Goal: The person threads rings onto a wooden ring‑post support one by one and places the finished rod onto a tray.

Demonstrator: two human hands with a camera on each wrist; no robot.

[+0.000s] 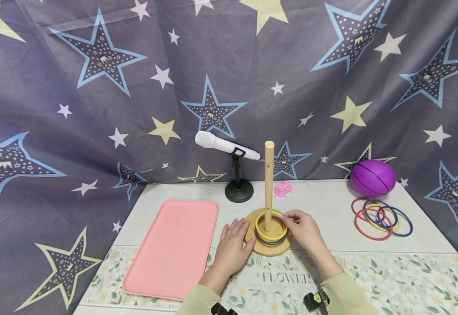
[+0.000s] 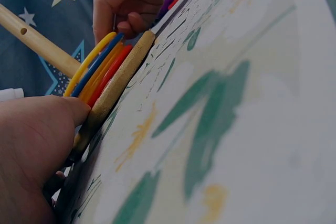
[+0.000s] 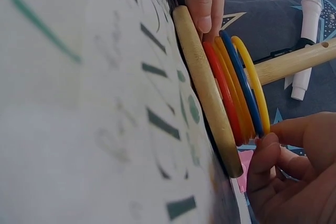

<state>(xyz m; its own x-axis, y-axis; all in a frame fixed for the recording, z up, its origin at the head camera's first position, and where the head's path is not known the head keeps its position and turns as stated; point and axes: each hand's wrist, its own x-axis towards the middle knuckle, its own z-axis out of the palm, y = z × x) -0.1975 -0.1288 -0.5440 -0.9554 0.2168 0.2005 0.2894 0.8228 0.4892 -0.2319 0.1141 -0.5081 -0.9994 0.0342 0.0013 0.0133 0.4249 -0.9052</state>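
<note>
A round wooden base (image 1: pixel 252 217) carries an upright wooden peg (image 1: pixel 269 183). Around the peg lies a stack of thin rings: a yellow ring (image 3: pixel 251 77) on top, a blue ring (image 3: pixel 239 74) under it, then orange-yellow and a red ring (image 3: pixel 223 90) lowest. My right hand (image 1: pixel 302 228) pinches the top yellow ring at its right side between thumb and index finger. On the left, my left hand (image 1: pixel 232 247) rests against the edge of the base, its fingers stretched out and its thumb beside the rings.
A pink tray (image 1: pixel 173 249) lies at the left. Behind the peg stand a white microphone (image 1: pixel 229 145) on a black stand (image 1: pixel 239 191) and a small pink toy (image 1: pixel 282 189). Several loose rings (image 1: pixel 382 218) overlap at the right, before a purple ball (image 1: pixel 372 178). A starry curtain (image 1: pixel 134 109) hangs behind.
</note>
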